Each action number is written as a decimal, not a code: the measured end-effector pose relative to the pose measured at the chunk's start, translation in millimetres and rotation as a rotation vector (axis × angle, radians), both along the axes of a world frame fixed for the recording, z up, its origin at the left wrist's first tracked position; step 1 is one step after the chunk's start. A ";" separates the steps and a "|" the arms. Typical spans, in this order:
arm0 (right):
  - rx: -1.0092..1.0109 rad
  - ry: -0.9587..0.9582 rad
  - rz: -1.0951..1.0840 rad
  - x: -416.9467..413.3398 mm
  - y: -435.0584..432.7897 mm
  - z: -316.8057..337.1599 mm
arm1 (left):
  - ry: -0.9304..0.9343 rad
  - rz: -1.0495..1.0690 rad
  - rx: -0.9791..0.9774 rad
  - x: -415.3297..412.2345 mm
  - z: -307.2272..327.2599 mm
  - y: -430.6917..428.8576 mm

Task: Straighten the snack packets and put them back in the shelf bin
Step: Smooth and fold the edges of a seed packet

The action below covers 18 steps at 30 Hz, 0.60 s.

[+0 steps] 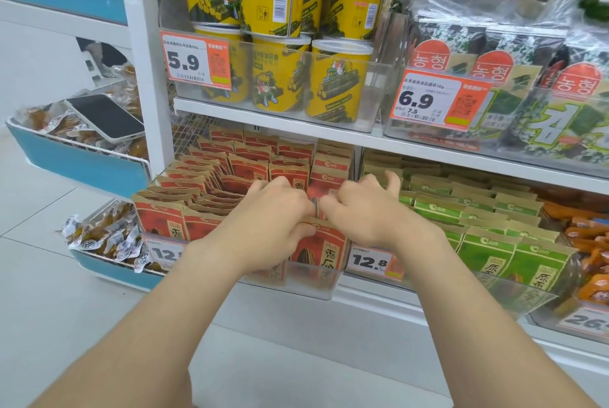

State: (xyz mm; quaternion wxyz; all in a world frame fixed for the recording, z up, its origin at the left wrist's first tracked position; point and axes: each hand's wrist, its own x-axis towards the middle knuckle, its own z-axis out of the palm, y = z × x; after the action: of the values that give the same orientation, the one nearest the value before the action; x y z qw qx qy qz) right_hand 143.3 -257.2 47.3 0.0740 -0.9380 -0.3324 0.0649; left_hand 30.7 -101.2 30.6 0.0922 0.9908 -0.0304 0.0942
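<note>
At the far left a phone (105, 117) lies flat on wrapped snacks in a blue side bin (75, 163). Just beside it, on the lower shelf, the red packets (230, 173) stand in a clear shelf bin (313, 279), on their bottom edges with the long axis upright and the printed faces turned to the aisle, in rows running back into the shelf. The leftmost rows tilt and fan out rather than standing square. The left hand (273, 226) has its fingers curled over the top edge of the front red packet (316, 249), gripping it at the front wall of the bin. The right hand (365, 210) touches the left, its fingers bent down among the packet tops and its thumb lifted. Its fingertips are hidden, so I cannot tell whether it holds anything. A small dark shape between the two hands is too unclear to name. The wrists cover one price tag almost wholly, while the 12.8 tag (369, 261) shows in part. To the right stand green packets (478, 219), also upright and facing out. Orange snacks (590, 236) at the edge are blurred and cut off.
</note>
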 end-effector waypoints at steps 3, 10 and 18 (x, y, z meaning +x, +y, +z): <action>0.231 -0.017 -0.017 0.6 3.3 6.2 | -0.007 0.014 -0.064 1.7 4.6 -0.3; 0.264 0.096 -0.037 28.8 40.0 4.4 | 0.007 0.053 -0.038 5.1 -4.6 4.2; -0.126 -0.066 -0.110 52.9 58.7 -5.8 | 0.037 0.001 -0.041 11.7 -6.8 14.6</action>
State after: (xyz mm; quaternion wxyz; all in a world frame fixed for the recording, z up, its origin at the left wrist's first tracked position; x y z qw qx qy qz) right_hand 196.2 -198.5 41.5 0.0072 -0.9593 -0.2776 0.0508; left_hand 42.3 -86.6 23.9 0.1130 0.9903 -0.0260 0.0766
